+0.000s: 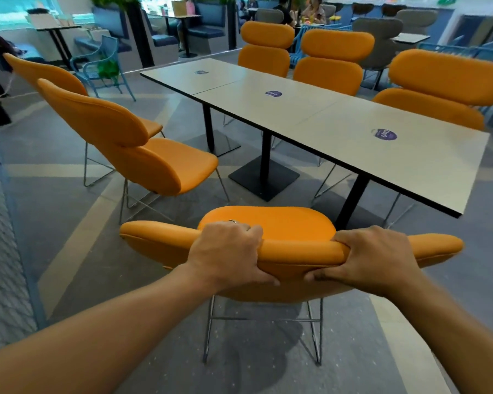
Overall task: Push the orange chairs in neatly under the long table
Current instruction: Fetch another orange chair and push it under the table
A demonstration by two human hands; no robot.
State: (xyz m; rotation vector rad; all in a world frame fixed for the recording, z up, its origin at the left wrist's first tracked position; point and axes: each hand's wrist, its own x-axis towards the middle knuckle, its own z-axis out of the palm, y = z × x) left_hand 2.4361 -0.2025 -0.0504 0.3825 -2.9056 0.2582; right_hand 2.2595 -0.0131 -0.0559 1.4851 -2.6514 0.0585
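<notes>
An orange chair (271,223) stands right in front of me, its seat facing the long table (325,132). My left hand (228,251) and my right hand (373,257) both grip the top edge of its backrest, thumbs underneath. The seat's front sits a little short of the table's near edge, beside a black table leg (350,200). On the left, two more orange chairs (143,155) (49,75) stand away from the table, turned at an angle. Three orange chairs (265,49) (333,58) (444,86) are pushed in along the far side.
Black pedestal bases (264,177) stand under the table. A blue wire chair (103,64) with a green object is at the back left. A grey textured wall (0,251) runs along my left. People sit at tables in the background.
</notes>
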